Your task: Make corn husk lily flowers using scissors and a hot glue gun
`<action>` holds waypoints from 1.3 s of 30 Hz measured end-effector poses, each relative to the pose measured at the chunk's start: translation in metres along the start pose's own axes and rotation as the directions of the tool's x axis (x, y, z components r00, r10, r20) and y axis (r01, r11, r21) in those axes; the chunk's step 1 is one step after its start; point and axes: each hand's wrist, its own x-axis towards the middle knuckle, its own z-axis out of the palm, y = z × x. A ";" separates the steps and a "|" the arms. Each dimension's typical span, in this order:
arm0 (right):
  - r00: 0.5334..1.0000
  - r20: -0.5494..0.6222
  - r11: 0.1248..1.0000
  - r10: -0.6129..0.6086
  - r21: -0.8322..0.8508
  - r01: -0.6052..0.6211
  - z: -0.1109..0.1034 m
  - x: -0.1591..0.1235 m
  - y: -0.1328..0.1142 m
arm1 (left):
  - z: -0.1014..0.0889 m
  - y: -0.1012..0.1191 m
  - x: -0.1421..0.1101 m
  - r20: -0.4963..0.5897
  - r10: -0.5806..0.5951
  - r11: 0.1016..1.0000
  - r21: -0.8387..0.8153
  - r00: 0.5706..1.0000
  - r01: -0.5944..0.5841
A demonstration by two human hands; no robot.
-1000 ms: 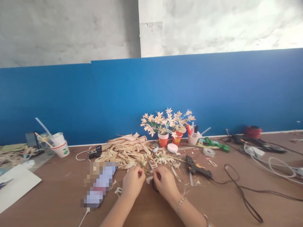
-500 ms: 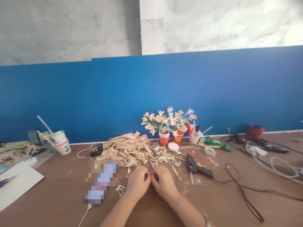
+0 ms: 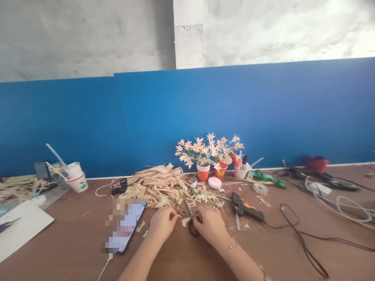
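My left hand (image 3: 164, 224) is closed in a pinch above the table; a pale sliver shows at its fingertips, too small to name. To its right, my right hand (image 3: 209, 222) has its fingers curled, with their tips beside the black handles of a pair of scissors (image 3: 191, 224). Whether these fingers grip anything is hidden. The scissors point away from me, blades towards a heap of dry, pale husk strips (image 3: 158, 183). A loose pale husk scrap (image 3: 185, 221) lies between my hands, left of the scissors.
A phone (image 3: 127, 230) on a cable lies left of my hands. Right are a black glue gun (image 3: 246, 208), its cord and a clear tape roll (image 3: 260, 188). Behind stand red cups (image 3: 203, 173) of pale flowers and a white ribbon roll (image 3: 215, 182). A blue panel (image 3: 146, 121) rises behind.
My hands have moved apart, the left one leftward and the right one rightward. The scissors' handles and the pale scrap between my hands now show.
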 end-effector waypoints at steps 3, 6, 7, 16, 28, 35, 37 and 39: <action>0.998 0.059 0.998 0.017 -0.059 -0.014 0.000 -0.005 -0.007 | 0.003 0.000 0.000 0.019 0.037 0.999 -0.014 0.999 -0.037; 0.996 0.084 0.992 0.035 -0.125 -0.025 0.002 -0.006 -0.007 | 0.006 -0.001 -0.001 0.024 0.101 0.994 -0.033 0.995 -0.101; 0.995 0.088 0.988 0.048 -0.147 -0.035 0.003 -0.006 -0.006 | 0.006 -0.001 -0.001 0.026 0.123 0.992 -0.033 0.992 -0.122; 0.996 0.027 0.987 0.089 -0.135 -0.084 0.000 0.000 0.001 | 0.004 0.000 -0.001 0.023 0.148 0.988 -0.049 0.989 -0.146; 0.996 0.054 0.985 0.075 -0.161 -0.066 0.005 -0.001 0.004 | -0.005 -0.012 0.004 -0.200 0.039 0.992 -0.109 0.979 -0.062; 0.996 0.059 0.979 0.070 -0.196 -0.057 0.006 -0.001 0.004 | -0.020 -0.029 0.008 -0.214 -0.162 0.981 -0.139 0.963 0.134; 0.996 0.061 0.979 0.064 -0.196 -0.050 0.005 -0.001 0.005 | -0.028 -0.033 0.008 -0.293 -0.200 0.971 -0.183 0.935 0.151; 0.996 0.067 0.980 0.059 -0.195 -0.045 0.005 -0.001 0.005 | -0.036 -0.038 0.010 -0.369 -0.265 0.947 -0.274 0.891 0.168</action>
